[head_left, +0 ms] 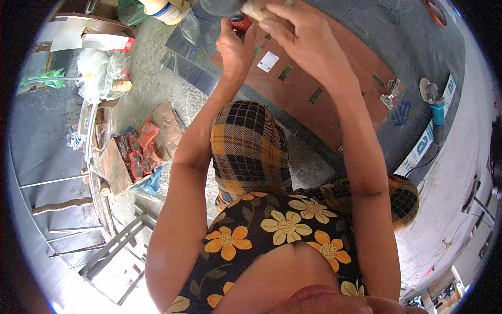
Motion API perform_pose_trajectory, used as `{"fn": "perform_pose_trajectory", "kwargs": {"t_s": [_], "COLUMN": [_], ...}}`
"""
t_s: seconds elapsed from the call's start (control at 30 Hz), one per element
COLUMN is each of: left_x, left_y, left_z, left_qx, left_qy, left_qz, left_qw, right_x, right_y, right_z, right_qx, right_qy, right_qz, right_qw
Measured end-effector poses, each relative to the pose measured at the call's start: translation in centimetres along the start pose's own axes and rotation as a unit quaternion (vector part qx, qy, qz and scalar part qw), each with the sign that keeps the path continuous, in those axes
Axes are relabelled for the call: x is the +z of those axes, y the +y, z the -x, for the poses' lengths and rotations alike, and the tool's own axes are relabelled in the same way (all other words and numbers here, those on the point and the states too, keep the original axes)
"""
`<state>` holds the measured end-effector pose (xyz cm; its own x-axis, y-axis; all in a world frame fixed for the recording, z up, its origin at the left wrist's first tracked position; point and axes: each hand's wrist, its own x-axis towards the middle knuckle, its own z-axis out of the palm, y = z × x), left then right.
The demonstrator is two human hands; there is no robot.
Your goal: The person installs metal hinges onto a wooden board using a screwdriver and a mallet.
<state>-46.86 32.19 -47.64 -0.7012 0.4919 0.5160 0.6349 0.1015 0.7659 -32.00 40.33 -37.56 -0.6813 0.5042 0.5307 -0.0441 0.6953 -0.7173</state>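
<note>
At the top of the head view, my left hand (235, 49) is closed around a small red and black object (241, 23), whose kind I cannot make out. My right hand (306, 44) is beside it, fingers bent around a pale tan, rough-looking piece (255, 10). A dark grey rounded thing (220, 6) touches or lies just behind the tan piece, cut off by the frame edge. Below both hands lies a reddish-brown board (334, 78) with green marks and a white card (268, 62) on it.
Metal hinges (389, 94) sit at the board's right end. Farther right is a teal power tool (438, 112) with a cord. On the left are a cardboard box (114, 166) of red packets, plastic bags (99, 73), a yellow-white container (166, 11) and a metal frame (112, 243).
</note>
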Motion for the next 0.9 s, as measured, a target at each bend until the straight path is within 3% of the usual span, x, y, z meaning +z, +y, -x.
{"fn": "perform_pose_trajectory", "kwargs": {"t_s": [0.07,0.37,0.53,0.67,0.77,0.87,0.9], "left_x": [-0.2,0.2,1.0,2.5,0.9,0.3,0.1], "left_y": [0.5,0.6,-0.3,-8.0,-4.2,-1.8,-1.8], "left_z": [0.0,-0.8,-2.7,-5.8,-5.4,-4.1,-3.9], "left_qx": [0.026,0.036,0.090,0.173,0.121,0.024,0.040], "left_qy": [0.008,-0.032,-0.115,-0.178,-0.157,-0.091,-0.084], "left_qz": [-0.025,-0.035,-0.048,-0.235,-0.127,-0.037,-0.057], "left_qw": [0.999,0.998,0.988,0.940,0.972,0.995,0.994], "right_x": [0.1,-1.6,-1.9,-1.7,-3.6,-3.2,-3.2], "right_y": [-0.2,-2.0,-1.4,-0.6,-2.6,-2.2,-2.3], "right_z": [0.3,-0.8,-0.6,-0.5,-1.3,-0.8,-0.9], "right_qx": [0.088,0.097,0.092,0.059,0.135,0.051,0.059], "right_qy": [-0.055,-0.125,-0.085,-0.052,-0.119,-0.048,-0.053], "right_qz": [0.026,0.069,-0.011,-0.028,0.002,-0.045,-0.054], "right_qw": [0.994,0.985,0.992,0.997,0.984,0.997,0.995]}}
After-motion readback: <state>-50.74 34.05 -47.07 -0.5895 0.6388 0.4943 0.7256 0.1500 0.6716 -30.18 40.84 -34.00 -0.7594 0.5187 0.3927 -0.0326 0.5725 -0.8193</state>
